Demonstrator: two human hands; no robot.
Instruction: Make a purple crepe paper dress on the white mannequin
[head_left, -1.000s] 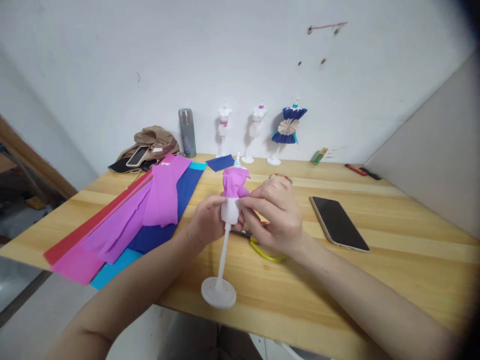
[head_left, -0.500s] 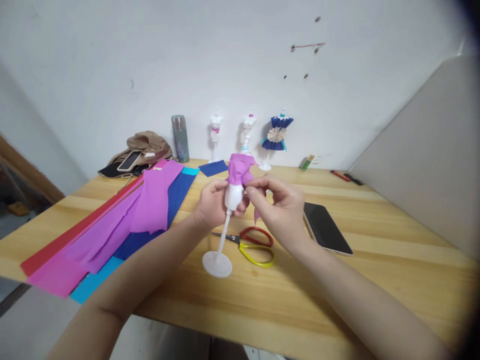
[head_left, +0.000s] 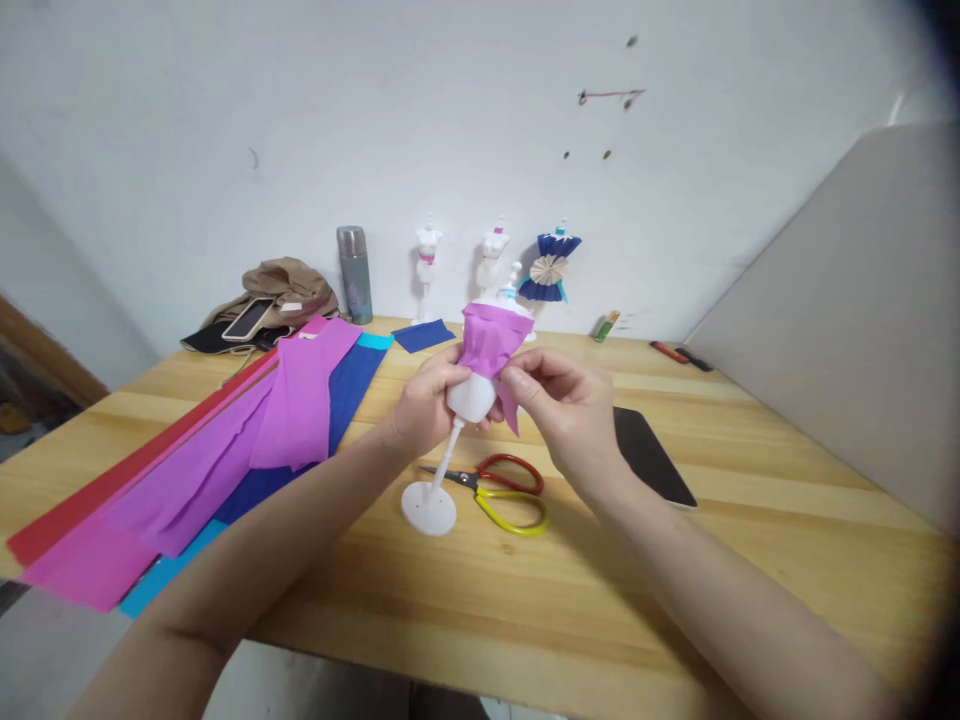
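Note:
A small white dress-form mannequin (head_left: 471, 398) on a thin stand is held tilted, its round base (head_left: 429, 508) low over the table. Purple crepe paper (head_left: 491, 338) wraps its torso, gathered at the waist, and a loose end (head_left: 508, 408) hangs at the right. My left hand (head_left: 431, 400) grips the mannequin's waist from the left, thumb in front on the paper's lower edge. At the right side of the waist, my right hand (head_left: 566, 405) pinches the purple paper between thumb and fingers. Scissors (head_left: 487, 482) with one red and one yellow handle lie just below the hands.
Coloured paper sheets (head_left: 300, 400) spread over the left of the wooden table (head_left: 600, 600). Several items stand along the wall: a thermos (head_left: 354, 275), white mannequins (head_left: 426, 260) and one in blue paper (head_left: 555, 285). A black tablet (head_left: 652, 455) lies right of my right hand.
The mannequin has turned and leaned to the right, so its neck and the front of the purple paper now show. My right hand still pinches at the waist.

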